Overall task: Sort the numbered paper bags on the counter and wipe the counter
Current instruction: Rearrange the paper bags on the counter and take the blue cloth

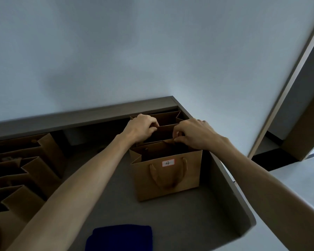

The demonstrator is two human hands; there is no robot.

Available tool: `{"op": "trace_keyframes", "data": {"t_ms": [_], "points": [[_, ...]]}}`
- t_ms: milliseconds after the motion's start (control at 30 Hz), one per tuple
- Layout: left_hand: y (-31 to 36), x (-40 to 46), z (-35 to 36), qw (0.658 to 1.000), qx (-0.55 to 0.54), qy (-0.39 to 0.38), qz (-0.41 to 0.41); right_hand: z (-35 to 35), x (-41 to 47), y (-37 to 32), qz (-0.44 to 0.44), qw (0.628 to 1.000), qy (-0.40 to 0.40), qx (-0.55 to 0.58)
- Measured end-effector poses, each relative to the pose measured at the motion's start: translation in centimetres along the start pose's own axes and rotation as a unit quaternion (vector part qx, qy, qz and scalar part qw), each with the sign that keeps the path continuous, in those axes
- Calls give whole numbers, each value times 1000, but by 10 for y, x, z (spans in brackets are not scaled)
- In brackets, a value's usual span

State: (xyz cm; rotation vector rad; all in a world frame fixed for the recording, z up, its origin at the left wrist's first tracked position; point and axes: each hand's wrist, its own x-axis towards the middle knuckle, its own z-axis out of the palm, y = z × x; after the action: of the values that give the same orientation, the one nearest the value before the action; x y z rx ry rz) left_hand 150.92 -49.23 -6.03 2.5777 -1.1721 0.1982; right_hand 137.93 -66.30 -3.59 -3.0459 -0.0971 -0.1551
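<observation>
A brown paper bag labelled 4 (pixel 170 182) stands on the grey counter (pixel 120 196), right of centre. Behind it stands a second brown bag (pixel 163 133), and a third bag (pixel 169 117) stands against the back ledge. My left hand (pixel 140 128) grips the left top rim of the second bag. My right hand (pixel 194 134) pinches its right top rim. The labels of the two rear bags are hidden. A folded blue cloth (pixel 120 238) lies on the counter near the front edge.
Several more brown paper bags (pixel 25 174) stand in a row at the left of the counter. A raised ledge (pixel 80 115) runs along the back below a pale wall. The counter ends at a rounded right edge (pixel 243 211), with floor and a doorway beyond.
</observation>
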Motion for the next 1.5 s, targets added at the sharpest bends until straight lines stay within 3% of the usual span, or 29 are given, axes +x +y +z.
{"op": "trace_keyframes", "data": {"t_ms": [267,567,733,867,1000,1133,1233,1400,1500], "points": [[-10,-13,-10,999,-28,6,-17,2,3,-8,-42,999,-2,7],[-28,-72,-39,996,-41,73,-16,14,-7,-50,-130,979,96,123],[-42,-122,-59,993,-27,100,-58,22,-18,-97,-224,954,122,159],[-61,-161,-81,986,-2,139,-91,34,-29,-139,-301,928,109,190],[-90,-192,-101,982,7,147,-121,65,-46,-170,-360,904,42,226],[-124,-218,-112,977,-4,155,-149,105,-70,-182,-333,908,-118,224],[-153,-232,-111,976,12,143,-166,135,-90,-194,-315,915,-187,165],[-187,-238,-108,976,28,89,-198,164,-105,-217,-284,952,-83,78],[-204,-232,-102,974,53,43,-215,168,-97,-233,-262,957,-74,101]]}}
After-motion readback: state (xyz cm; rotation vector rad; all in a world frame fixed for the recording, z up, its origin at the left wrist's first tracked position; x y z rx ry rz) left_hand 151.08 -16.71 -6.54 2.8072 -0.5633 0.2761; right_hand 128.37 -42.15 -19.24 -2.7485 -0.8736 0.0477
